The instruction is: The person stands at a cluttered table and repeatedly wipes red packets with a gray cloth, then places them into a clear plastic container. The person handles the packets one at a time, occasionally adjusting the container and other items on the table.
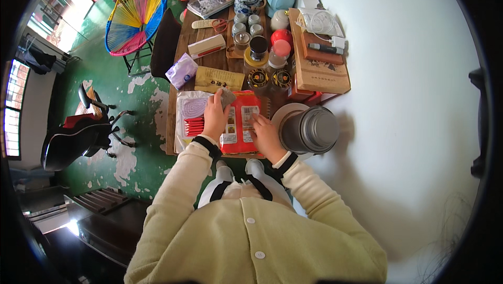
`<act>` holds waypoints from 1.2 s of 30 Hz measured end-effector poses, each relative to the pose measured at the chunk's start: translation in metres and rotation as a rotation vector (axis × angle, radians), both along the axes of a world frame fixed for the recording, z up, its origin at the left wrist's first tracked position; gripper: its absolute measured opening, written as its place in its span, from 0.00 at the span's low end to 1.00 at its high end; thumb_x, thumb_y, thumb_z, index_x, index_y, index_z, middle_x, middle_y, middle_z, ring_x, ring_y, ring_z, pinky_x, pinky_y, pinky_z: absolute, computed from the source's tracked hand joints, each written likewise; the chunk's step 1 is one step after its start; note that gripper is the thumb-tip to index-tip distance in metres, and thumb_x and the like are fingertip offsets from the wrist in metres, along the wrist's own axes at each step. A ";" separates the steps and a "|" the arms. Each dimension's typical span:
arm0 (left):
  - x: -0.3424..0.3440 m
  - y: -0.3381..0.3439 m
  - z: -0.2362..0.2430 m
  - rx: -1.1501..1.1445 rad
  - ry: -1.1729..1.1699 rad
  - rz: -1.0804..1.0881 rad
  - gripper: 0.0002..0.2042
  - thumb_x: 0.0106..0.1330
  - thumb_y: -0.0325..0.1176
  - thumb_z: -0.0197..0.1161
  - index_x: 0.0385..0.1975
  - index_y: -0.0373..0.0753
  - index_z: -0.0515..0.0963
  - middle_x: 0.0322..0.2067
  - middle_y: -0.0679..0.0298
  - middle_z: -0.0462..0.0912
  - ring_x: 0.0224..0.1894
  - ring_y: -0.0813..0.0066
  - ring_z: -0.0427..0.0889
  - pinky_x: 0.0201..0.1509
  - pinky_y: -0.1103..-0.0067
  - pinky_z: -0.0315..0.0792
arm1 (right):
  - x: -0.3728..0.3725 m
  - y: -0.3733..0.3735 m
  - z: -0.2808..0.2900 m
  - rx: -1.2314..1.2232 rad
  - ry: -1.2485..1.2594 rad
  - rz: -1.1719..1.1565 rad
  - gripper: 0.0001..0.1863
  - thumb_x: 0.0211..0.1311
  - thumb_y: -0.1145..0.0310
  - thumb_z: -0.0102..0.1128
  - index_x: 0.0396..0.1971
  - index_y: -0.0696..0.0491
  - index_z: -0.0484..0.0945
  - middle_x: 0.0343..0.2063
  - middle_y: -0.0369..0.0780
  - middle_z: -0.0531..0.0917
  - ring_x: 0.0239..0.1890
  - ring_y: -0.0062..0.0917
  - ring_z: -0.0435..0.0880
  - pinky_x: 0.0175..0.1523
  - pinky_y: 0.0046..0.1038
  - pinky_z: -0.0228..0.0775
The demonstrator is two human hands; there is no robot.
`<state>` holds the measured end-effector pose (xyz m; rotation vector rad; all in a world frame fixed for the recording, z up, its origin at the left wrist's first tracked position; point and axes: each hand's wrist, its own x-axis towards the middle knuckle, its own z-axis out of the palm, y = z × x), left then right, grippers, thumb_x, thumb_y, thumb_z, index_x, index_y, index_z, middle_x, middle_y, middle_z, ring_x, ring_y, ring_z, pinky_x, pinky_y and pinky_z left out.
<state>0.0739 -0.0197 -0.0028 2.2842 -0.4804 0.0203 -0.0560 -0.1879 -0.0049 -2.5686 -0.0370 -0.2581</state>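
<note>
My left hand (214,113) is closed on a small grey lump (228,97), which looks rough and may be a folded cloth or a stone. It is over the upper left part of a red package (245,101) with white label panels, lying flat at the table's near edge. My right hand (266,136) lies on the right side of that package, its fingers stretched out and apart, holding nothing. To the left of the package sits a clear packet (181,140) with a purple coiled piece (195,106) and several red sticks (194,126).
Right of my right hand stand a grey lidded canister (319,129) and a pale round plate (283,113). Beyond lie a yellow paper packet (219,78), a tissue pack (182,71), scissors (220,25), glass jars (279,53) and a wooden box (322,77). A white wall (398,100) borders the right.
</note>
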 end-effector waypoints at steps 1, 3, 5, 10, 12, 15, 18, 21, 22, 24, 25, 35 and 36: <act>0.002 -0.005 -0.004 0.033 0.010 0.012 0.29 0.63 0.28 0.67 0.65 0.38 0.65 0.51 0.44 0.75 0.51 0.41 0.77 0.53 0.60 0.74 | -0.002 -0.001 -0.005 -0.007 0.047 0.003 0.21 0.54 0.75 0.63 0.51 0.55 0.79 0.59 0.45 0.78 0.63 0.43 0.74 0.65 0.44 0.65; 0.004 -0.013 -0.009 0.101 0.031 0.032 0.29 0.62 0.28 0.67 0.64 0.37 0.66 0.52 0.45 0.74 0.52 0.41 0.76 0.55 0.60 0.74 | -0.005 -0.003 -0.013 0.007 0.092 0.022 0.22 0.54 0.75 0.63 0.52 0.56 0.79 0.60 0.45 0.77 0.64 0.43 0.74 0.66 0.44 0.64; 0.002 -0.020 -0.013 0.120 -0.066 0.055 0.30 0.61 0.27 0.68 0.64 0.37 0.66 0.55 0.45 0.72 0.53 0.41 0.76 0.55 0.60 0.74 | -0.008 -0.003 -0.019 0.033 0.129 0.024 0.23 0.54 0.75 0.63 0.53 0.56 0.78 0.61 0.45 0.76 0.64 0.43 0.73 0.66 0.45 0.64; 0.004 -0.033 -0.015 0.138 -0.063 0.012 0.31 0.60 0.27 0.69 0.64 0.37 0.67 0.58 0.46 0.70 0.55 0.41 0.75 0.57 0.61 0.74 | -0.007 -0.006 -0.022 0.055 0.150 0.036 0.23 0.55 0.75 0.64 0.54 0.58 0.78 0.61 0.46 0.77 0.64 0.43 0.75 0.64 0.44 0.68; 0.004 -0.037 -0.014 0.154 -0.023 -0.037 0.31 0.59 0.27 0.70 0.64 0.37 0.68 0.58 0.47 0.71 0.55 0.42 0.75 0.57 0.61 0.73 | -0.004 -0.008 -0.020 0.076 0.173 0.042 0.23 0.56 0.75 0.64 0.54 0.58 0.79 0.61 0.46 0.78 0.64 0.43 0.75 0.64 0.44 0.68; -0.003 -0.037 -0.012 0.205 -0.101 -0.175 0.32 0.57 0.28 0.70 0.64 0.40 0.68 0.58 0.49 0.72 0.53 0.44 0.76 0.57 0.61 0.73 | -0.004 -0.010 -0.017 0.068 0.194 0.049 0.22 0.56 0.75 0.63 0.54 0.57 0.80 0.60 0.46 0.79 0.63 0.43 0.75 0.64 0.43 0.68; -0.019 -0.031 -0.010 0.212 -0.115 -0.269 0.32 0.56 0.28 0.70 0.64 0.42 0.69 0.58 0.52 0.73 0.53 0.46 0.76 0.58 0.61 0.73 | -0.003 -0.012 -0.018 0.060 0.214 0.057 0.22 0.56 0.75 0.62 0.54 0.57 0.80 0.61 0.45 0.78 0.64 0.43 0.75 0.64 0.42 0.68; -0.035 -0.014 -0.006 0.145 -0.066 -0.272 0.32 0.56 0.28 0.71 0.63 0.43 0.70 0.57 0.53 0.73 0.54 0.48 0.75 0.58 0.61 0.73 | -0.001 -0.012 -0.023 0.041 0.233 0.064 0.22 0.56 0.75 0.60 0.53 0.55 0.80 0.62 0.42 0.77 0.64 0.39 0.74 0.63 0.44 0.67; -0.041 -0.006 -0.005 0.136 -0.046 -0.295 0.32 0.56 0.28 0.71 0.63 0.43 0.70 0.57 0.54 0.73 0.54 0.48 0.75 0.58 0.61 0.73 | -0.003 -0.011 -0.025 0.021 0.249 0.062 0.21 0.56 0.74 0.60 0.52 0.54 0.81 0.63 0.41 0.77 0.64 0.37 0.74 0.63 0.44 0.66; -0.047 0.011 -0.002 0.125 0.031 -0.332 0.32 0.55 0.28 0.71 0.63 0.44 0.71 0.57 0.55 0.73 0.53 0.48 0.75 0.58 0.61 0.72 | -0.004 -0.009 -0.028 0.014 0.208 0.050 0.21 0.56 0.74 0.59 0.52 0.53 0.81 0.62 0.41 0.77 0.64 0.36 0.74 0.63 0.44 0.66; -0.051 0.020 -0.001 0.140 0.036 -0.359 0.32 0.54 0.27 0.71 0.63 0.46 0.71 0.57 0.56 0.74 0.53 0.48 0.75 0.58 0.61 0.72 | -0.004 -0.008 -0.029 0.002 0.194 0.042 0.21 0.56 0.74 0.59 0.52 0.53 0.81 0.62 0.41 0.77 0.64 0.36 0.74 0.62 0.44 0.66; -0.052 0.047 0.000 -0.052 -0.010 -0.264 0.34 0.49 0.25 0.73 0.61 0.49 0.76 0.56 0.54 0.77 0.57 0.48 0.76 0.61 0.61 0.72 | 0.020 -0.010 0.001 -0.008 0.239 0.108 0.30 0.52 0.69 0.69 0.59 0.55 0.76 0.67 0.42 0.71 0.69 0.38 0.69 0.69 0.44 0.60; -0.048 0.042 -0.003 -0.051 -0.025 -0.258 0.34 0.49 0.25 0.73 0.62 0.49 0.76 0.56 0.54 0.77 0.57 0.49 0.76 0.62 0.62 0.72 | 0.022 -0.008 0.004 -0.057 0.212 0.144 0.35 0.50 0.68 0.71 0.62 0.55 0.73 0.69 0.42 0.69 0.71 0.38 0.66 0.71 0.44 0.57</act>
